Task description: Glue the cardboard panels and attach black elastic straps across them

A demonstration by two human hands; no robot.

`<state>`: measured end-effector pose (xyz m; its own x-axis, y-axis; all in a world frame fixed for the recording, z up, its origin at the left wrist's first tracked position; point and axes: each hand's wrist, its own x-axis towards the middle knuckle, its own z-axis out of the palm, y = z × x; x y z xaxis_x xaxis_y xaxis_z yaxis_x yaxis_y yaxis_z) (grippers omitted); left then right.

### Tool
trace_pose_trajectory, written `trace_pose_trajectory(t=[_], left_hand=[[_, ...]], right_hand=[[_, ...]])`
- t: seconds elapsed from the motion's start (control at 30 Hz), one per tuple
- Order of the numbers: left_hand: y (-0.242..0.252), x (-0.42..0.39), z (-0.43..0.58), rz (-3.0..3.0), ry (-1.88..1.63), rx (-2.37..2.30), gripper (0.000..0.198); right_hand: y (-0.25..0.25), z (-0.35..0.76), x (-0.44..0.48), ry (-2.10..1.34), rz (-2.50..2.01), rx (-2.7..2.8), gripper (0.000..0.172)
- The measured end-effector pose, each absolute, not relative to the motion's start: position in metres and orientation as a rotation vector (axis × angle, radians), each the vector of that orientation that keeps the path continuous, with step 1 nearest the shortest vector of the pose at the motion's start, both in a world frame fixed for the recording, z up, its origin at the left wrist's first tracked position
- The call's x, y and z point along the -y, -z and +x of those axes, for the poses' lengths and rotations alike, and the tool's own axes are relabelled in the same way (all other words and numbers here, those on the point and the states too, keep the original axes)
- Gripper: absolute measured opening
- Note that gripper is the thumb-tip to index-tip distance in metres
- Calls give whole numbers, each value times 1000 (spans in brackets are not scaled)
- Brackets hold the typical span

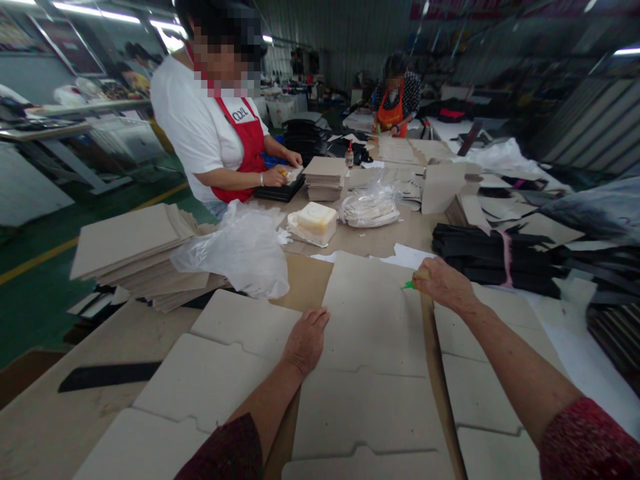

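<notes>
My right hand [445, 283] is closed around a small squeeze bottle [421, 275], mostly hidden by the fingers. Its green nozzle [409, 285] points down and left at the right part of a grey-beige cardboard sheet [373, 313]. On that sheet's left edge lies my left hand [307, 337], palm down with the fingers stretched and close together, holding nothing. Below it, more cardboard pieces with notched edges overlap in a column. Similar columns of cardboard run along the left [200, 373] and the right [475, 387].
A tall cardboard stack [135, 240] and a clear plastic bag [240, 250] are at left. Ahead sit a whitish block [314, 222] and a plastic-wrapped bundle [371, 205]. Black strips [490, 257] lie at right. A co-worker in a red apron [245, 140] works across the table; another person [395, 100] is farther back.
</notes>
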<state>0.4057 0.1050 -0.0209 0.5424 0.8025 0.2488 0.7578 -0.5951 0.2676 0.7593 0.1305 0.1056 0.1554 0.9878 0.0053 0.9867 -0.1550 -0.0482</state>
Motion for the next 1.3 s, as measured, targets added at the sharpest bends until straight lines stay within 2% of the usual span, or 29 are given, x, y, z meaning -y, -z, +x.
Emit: trace_pose_trajectory(t=[0.27, 1.0, 1.3], left_hand=[[24, -105, 405, 2627, -537, -1349, 45], [24, -106, 405, 2595, -559, -1348, 44], [13, -100, 407, 2636, -489, -1378, 41]], right_hand=[[-97, 755, -132, 14, -2252, 2008, 17], [-100, 755, -128, -20, -2307, 1859, 18], [-80, 706, -152, -219, -1968, 1638, 24]])
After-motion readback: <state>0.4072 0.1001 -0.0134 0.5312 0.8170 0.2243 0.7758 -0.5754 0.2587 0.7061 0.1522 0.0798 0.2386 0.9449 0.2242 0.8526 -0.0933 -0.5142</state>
